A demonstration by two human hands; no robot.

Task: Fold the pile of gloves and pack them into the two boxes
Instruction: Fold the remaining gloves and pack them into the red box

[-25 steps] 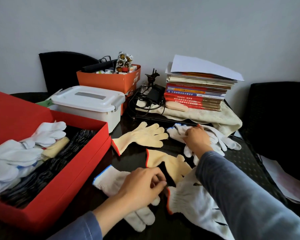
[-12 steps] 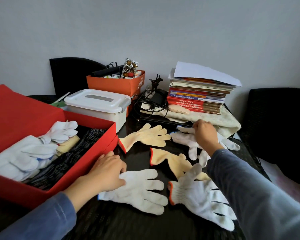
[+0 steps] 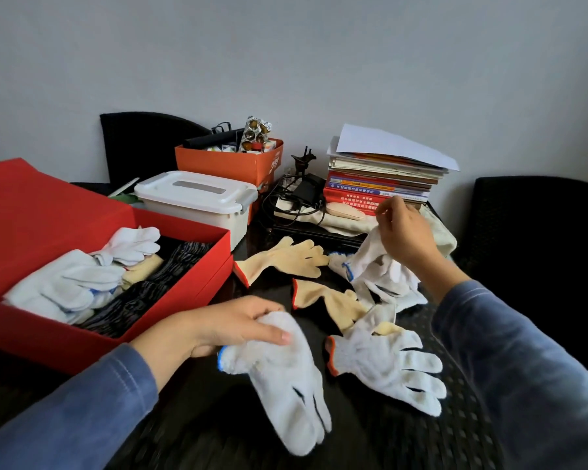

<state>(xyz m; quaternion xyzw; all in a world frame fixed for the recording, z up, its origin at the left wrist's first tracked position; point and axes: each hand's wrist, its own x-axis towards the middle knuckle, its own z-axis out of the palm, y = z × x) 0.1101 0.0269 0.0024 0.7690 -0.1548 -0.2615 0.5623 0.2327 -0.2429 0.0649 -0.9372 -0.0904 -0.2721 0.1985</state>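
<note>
Gloves are in both hands and loose on the table. The left hand, at 7 o'clock, grips the cuff end of a blue-cuffed glove, thumb on top and fingers curled beneath, and the glove's fingers trail toward 6 o'clock. The right hand, at 1 o'clock, pinches a blue-trimmed glove and holds it lifted above a small white heap; how many lie in that heap cannot be told. Between the hands lie three flat ones: one orange-cuffed glove at 5 o'clock, partly over one of two yellow gloves, the other being at 12 o'clock. Dark tabletop shows at 6 o'clock below the gloves and in a narrow strip beside the red box, whose near wall is just beside the left wrist. That box, at 9 o'clock, is open and holds several white gloves, a yellowish one and dark striped ones; the exact count is unclear. Behind it, at 11 o'clock, stand a white tub with its lid on and an orange box of odds and ends. A stack of books closes off 1 o'clock, and a black chair stands past the table's edge at 3 o'clock.
</note>
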